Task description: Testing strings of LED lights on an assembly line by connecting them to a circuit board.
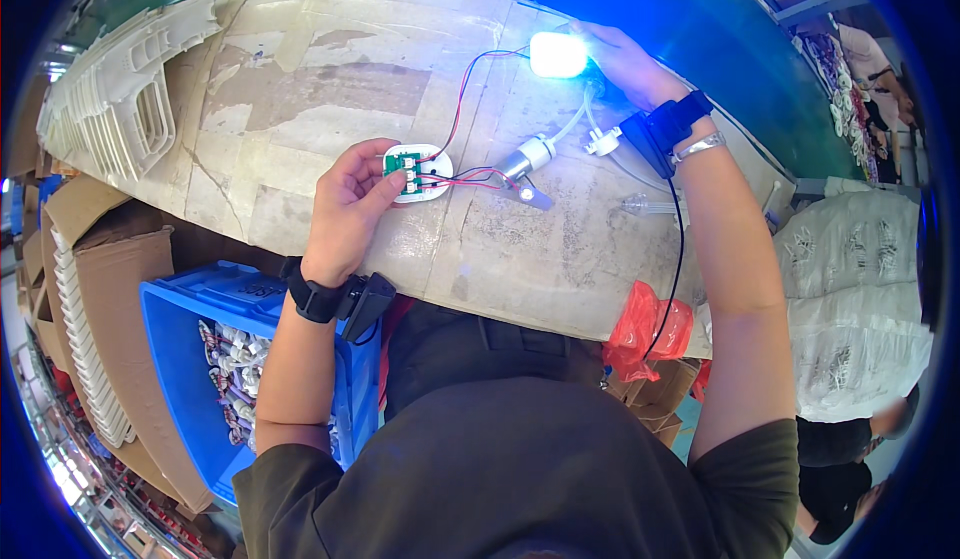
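A green circuit board is sitting in a shallow white oval shell over the middle of the bench, red and black wires running from it to a glaring blue-white lamp near the far edge and toward a silver-and-white motor. The bench top is peeling in patches, with white slatted grilles lying at its left end and a blue crate of small parts standing below. The hands are working well apart, the left hand pinching shell and board, thumb on top, the right hand gripping the lamp's right side, fingertips partly lost in glare.
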A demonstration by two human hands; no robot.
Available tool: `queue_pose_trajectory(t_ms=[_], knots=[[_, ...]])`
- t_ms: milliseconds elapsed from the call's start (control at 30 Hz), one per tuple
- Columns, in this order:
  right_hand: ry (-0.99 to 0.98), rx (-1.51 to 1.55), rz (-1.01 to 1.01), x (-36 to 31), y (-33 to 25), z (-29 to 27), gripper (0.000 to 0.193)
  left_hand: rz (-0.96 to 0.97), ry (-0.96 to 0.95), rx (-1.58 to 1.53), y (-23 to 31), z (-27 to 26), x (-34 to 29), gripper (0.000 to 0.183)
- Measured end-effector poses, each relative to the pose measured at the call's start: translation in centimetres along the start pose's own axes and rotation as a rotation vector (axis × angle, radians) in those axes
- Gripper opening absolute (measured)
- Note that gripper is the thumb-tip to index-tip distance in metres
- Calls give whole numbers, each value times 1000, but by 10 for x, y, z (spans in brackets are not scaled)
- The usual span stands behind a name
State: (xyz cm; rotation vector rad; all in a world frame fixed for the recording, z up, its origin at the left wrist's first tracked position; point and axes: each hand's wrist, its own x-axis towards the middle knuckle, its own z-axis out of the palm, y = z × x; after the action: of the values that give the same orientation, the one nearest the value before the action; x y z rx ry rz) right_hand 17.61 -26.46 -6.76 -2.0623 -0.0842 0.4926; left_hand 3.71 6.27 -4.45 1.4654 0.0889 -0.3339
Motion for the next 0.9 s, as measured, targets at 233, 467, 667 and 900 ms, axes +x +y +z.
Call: queue_pose_trajectory(t_ms=[233, 467, 667, 900], knots=[[56, 14, -117, -11, -25, 17, 37, -30, 42, -42, -5, -6, 0, 28], [-29, -174, -313, -36, -43, 34, 29, 269, -103, -116, -7, -2, -3, 12], [-231, -23, -196, -82, -72, 57, 28, 678, -53, -24, 38, 13, -20, 14], [-208, 30, -179, -102, -93, 63, 30, 870, 138, -148, 116, -11, -95, 19]])
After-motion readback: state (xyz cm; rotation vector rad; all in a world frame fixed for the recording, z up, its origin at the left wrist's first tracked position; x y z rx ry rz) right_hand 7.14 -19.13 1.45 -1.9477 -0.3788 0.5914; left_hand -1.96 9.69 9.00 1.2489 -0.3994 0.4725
